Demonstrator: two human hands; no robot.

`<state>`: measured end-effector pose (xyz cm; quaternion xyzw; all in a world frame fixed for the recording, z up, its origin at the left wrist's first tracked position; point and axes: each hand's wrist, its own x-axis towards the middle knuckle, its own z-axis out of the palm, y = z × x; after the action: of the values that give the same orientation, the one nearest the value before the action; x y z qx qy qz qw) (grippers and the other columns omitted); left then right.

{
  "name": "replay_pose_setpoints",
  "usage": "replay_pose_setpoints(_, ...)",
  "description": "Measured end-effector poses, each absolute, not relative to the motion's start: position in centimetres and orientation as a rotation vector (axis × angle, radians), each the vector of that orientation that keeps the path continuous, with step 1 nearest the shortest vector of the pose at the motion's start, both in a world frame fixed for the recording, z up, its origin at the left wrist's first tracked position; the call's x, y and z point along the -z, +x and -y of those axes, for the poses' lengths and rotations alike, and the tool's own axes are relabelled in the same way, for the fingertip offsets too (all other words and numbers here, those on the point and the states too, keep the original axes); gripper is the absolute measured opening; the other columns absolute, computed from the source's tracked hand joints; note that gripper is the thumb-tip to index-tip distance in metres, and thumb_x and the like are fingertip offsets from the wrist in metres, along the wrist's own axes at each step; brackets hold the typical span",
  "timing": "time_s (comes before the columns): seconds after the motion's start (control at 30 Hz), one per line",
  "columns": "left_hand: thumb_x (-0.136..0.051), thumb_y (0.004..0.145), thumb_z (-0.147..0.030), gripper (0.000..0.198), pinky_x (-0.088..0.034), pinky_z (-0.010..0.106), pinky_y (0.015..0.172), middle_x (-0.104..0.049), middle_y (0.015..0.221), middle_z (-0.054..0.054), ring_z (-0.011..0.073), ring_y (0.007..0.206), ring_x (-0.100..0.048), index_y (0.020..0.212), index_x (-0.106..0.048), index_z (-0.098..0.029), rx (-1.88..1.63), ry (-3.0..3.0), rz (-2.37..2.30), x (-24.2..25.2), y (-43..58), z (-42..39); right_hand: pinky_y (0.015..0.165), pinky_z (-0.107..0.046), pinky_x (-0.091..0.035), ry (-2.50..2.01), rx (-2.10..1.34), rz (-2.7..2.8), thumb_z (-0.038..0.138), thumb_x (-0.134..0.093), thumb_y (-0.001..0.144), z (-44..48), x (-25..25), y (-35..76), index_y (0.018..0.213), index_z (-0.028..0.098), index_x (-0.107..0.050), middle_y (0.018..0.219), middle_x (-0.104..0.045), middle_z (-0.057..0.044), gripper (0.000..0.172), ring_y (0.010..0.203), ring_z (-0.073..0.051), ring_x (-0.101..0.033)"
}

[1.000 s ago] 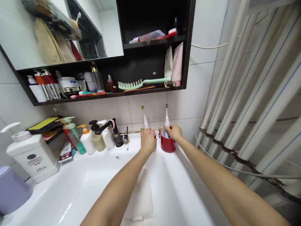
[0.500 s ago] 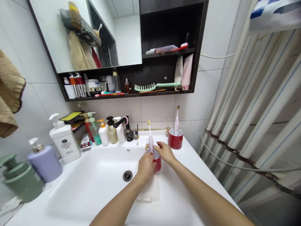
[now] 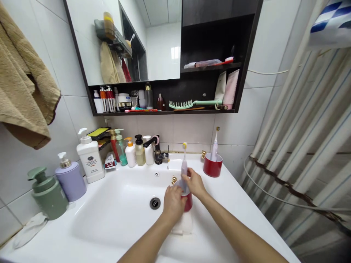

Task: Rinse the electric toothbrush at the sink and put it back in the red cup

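- Left hand point(image 3: 174, 201): grip wrapped on the left side of the near cup point(image 3: 188, 205), fingers by its rim; seemingly to steady it.
- Right hand point(image 3: 195, 181): grip pinching the handle of the near brush point(image 3: 184, 166), thumb on the near side; the hold probably keeps the brush upright and leaves the head free.
- Near cup: red, over the right part of the basin point(image 3: 117, 215); whether it hangs or rests on the pale thing point(image 3: 184, 225) beneath, cannot tell.
- Near brush: foot inside the near cup, head up.
- Far cup point(image 3: 212, 170): red, on the desk point(image 3: 233, 193) at the back right corner, likely set there to keep off the basin slope; far brush point(image 3: 215, 149) leans in it.
- Edges: tap point(image 3: 157, 155) behind and left; cabinet point(image 3: 215, 20) overhead, its lower edge above both brush heads; pipes point(image 3: 296, 120) well apart, right.
- Room: widest leftward over the basin, past the drain point(image 3: 155, 203); narrower at right, along the desk strip under the right forearm.
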<state>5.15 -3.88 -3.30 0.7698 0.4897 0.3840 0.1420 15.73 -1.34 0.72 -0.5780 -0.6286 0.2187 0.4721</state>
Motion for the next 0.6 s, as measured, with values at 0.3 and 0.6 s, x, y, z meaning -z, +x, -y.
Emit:
replay_pose_setpoints(0.3, -0.046, 0.064, -0.033, 0.024, -0.040, 0.029, 0.064, -0.057, 0.067, 0.007, 0.0146, 0.064, -0.054, 0.076, -0.050, -0.012, -1.316, 0.882, -0.716, -0.6, 5.8, 2.1, 0.039, -0.020, -0.035, -1.225, -1.184, 1.391, 0.036, -0.034, 0.071, 8.3, -1.4, 15.2, 0.086, 0.015, -0.044, 0.049, -0.044, 0.004, 0.028, 0.040, -0.008, -0.041)
replay_pose_setpoints(0.6, -0.043, 0.067, -0.016, 0.007, -0.041, 0.025, 0.059, -0.055, 0.051, 0.002, 0.0104, 0.051, -0.054, 0.063, -0.047, -0.011, -1.381, 0.561, -0.767, 0.4, 4.8, 1.1, 0.033, -0.017, -0.030, -1.322, -1.366, 1.529, 0.036, -0.033, 0.071, 8.3, 0.8, 14.8, 0.078, 0.019, -0.040, 0.057, -0.038, 0.005, 0.020, 0.038, -0.004, -0.036)
